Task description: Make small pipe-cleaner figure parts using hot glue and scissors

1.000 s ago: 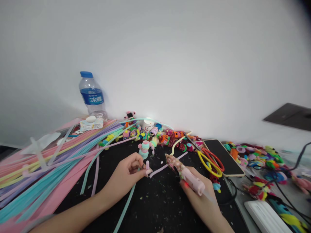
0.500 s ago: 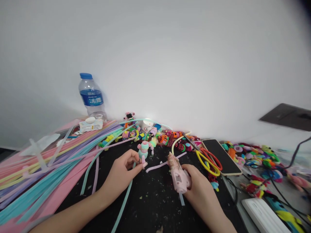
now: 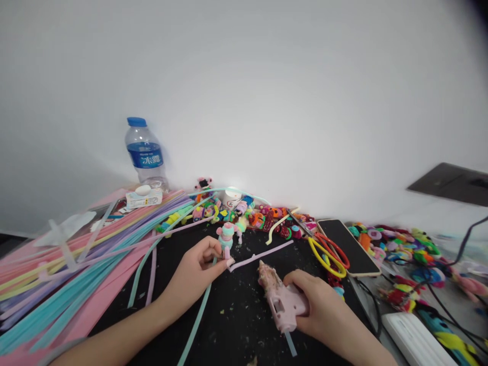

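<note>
At the lower centre of the frame, left hand: the left hand (image 3: 200, 269), fingers curled, pinches a short lilac piece (image 3: 227, 252) between thumb and fingertips.
Lilac piece: small, fuzzy and stubby, with a rounded upper end, held upright; its lower end is hidden by the thumb.
Lower right of centre, right hand: the right hand (image 3: 320, 302) is closed around the handle of a glue gun (image 3: 280, 305).
Glue gun: pale pink body with an opening in its side; the front is coated in brownish, crusted residue around a narrow nozzle, which points toward the upper left; a translucent glue stick (image 3: 291, 344) projects from the rear.
Centre, figure: a small fuzzy figure (image 3: 226, 234), mint with pink rounded ears and a pink band, stands upright just behind the lilac piece; whether the two touch cannot be told.
Centre, lilac stem: a slender lilac stem (image 3: 263, 255) lies obliquely on the black tabletop (image 3: 236, 320), between the hands.
Below centre, mint stem: a long mint stem (image 3: 196, 325) runs under the left hand to the lower edge; whether it is gripped cannot be told.
Right of centre, scissors: scissors (image 3: 313, 239) with yellow and red handles lie beside a dark-screened phone (image 3: 348, 247).
Left, bundle: pastel stems (image 3: 114, 244) fan toward the lower left corner.
</note>
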Available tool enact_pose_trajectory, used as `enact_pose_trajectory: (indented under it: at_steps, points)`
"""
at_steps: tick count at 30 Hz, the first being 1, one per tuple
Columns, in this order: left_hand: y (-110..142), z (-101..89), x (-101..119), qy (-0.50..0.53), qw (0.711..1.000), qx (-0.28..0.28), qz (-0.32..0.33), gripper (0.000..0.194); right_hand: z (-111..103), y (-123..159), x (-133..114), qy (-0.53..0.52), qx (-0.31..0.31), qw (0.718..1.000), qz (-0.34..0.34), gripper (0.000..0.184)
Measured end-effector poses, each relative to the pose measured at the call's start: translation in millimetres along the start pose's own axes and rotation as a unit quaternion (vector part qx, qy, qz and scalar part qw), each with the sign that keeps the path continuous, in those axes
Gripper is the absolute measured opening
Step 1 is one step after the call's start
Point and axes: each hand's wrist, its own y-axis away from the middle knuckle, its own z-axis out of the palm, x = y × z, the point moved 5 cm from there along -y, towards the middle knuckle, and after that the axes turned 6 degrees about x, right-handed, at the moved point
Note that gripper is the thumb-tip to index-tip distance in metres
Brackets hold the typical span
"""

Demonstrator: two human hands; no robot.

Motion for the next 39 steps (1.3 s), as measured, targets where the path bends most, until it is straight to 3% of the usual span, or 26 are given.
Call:
enact_pose_trajectory:
  at_steps: [4, 9, 15, 22, 27, 31, 35, 39]
  points:
    - [3, 8.4, -1, 0.083, 0.994, -0.051, -0.042, 0.02, -2, 1, 1, 0.003, 0.004, 1.0, 0.004, 0.03]
    - [8, 16.8, -2, 0.226, 0.963, -0.093, -0.11, 0.021, -4, 2, -4, -0.024, -0.014, 1.0, 0.004, 0.032]
    - [6, 17.2, 0, 0.334, 0.928, -0.094, -0.138, 0.021, -2, 1, -17, -0.051, -0.042, 0.998, -0.006, 0.037]
    - [4, 13.9, 2, 0.302, 0.935, -0.123, -0.139, 0.018, -2, 1, -16, -0.035, -0.035, 0.999, -0.008, 0.038]
    - [6, 17.1, -2, 0.329, 0.912, -0.161, -0.186, 0.018, -3, 2, -19, -0.039, -0.043, 0.998, -0.014, 0.039]
    - [9, 20.9, -2, 0.337, 0.902, -0.196, -0.184, 0.017, -4, 2, -26, -0.038, -0.047, 0.998, -0.022, 0.043]
    - [8, 19.1, 0, 0.321, 0.917, -0.18, -0.153, 0.02, -3, 2, -29, -0.042, -0.052, 0.997, -0.035, 0.045]
    - [8, 12.5, 11, 0.236, 0.958, -0.153, -0.054, 0.02, -2, 0, -20, -0.026, -0.029, 0.999, -0.027, 0.044]
